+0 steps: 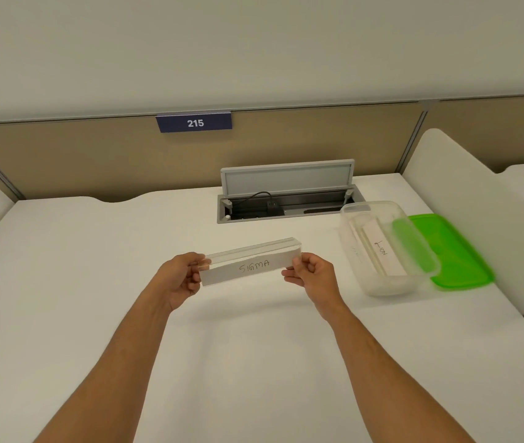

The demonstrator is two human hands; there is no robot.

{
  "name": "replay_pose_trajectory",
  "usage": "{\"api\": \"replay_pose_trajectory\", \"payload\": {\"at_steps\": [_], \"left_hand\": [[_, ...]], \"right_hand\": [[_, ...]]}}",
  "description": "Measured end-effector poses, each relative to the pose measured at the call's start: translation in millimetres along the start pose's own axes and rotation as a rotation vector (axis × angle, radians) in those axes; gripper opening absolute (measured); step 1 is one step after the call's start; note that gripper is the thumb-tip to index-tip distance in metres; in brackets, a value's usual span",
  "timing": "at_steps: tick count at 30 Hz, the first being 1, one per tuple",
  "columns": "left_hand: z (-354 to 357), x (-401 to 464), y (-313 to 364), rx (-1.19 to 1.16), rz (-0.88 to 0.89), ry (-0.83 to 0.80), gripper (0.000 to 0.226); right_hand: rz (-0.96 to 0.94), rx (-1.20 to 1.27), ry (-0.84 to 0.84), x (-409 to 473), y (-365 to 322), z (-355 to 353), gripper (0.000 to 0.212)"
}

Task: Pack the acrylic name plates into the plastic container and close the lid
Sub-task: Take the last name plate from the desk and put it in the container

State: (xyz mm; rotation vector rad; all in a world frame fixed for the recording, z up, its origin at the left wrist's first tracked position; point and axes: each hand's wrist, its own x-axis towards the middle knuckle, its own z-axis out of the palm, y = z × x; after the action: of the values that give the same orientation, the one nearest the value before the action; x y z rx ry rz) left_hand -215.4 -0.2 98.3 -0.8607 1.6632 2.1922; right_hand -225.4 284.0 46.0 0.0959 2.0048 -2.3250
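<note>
"SIGMA" name plate (252,263) up off the table (94,282) — our left hand (177,279) and right hand (313,276) pinch its ends, container (382,287) open beside us.

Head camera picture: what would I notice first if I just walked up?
Both hands, left hand and right hand, hold up the SIGMA name plate mid-desk. To the right, the clear container holds more plates, with the green lid lying beside it.

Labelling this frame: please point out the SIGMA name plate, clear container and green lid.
Acrylic SIGMA name plate (252,266): head view, paper face.
Clear plastic container (382,287): head view, near wall.
Green plastic lid (459,251): head view, top surface.
</note>
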Motion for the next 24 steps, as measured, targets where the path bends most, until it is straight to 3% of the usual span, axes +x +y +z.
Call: {"api": "replay_pose_trajectory", "payload": {"at_steps": [6,18,24], "left_hand": [[24.6,-6.6,-1.5,0.175,0.130,0.098,0.026],[75.0,-14.0,-28.7,0.101,0.380,-0.031,0.022],[104.2,-3.0,-32.0,-0.026,0.355,-0.036,0.007]], "right_hand": [[0.004,0.066,0.029,-8.2,-8.8,-17.9,0.013],[0.000,0.133,0.108,-14.9,-19.8,-59.0,0.009],[-0.022,-0.007,0.149,-16.1,-28.4,-83.2,0.034]]}}
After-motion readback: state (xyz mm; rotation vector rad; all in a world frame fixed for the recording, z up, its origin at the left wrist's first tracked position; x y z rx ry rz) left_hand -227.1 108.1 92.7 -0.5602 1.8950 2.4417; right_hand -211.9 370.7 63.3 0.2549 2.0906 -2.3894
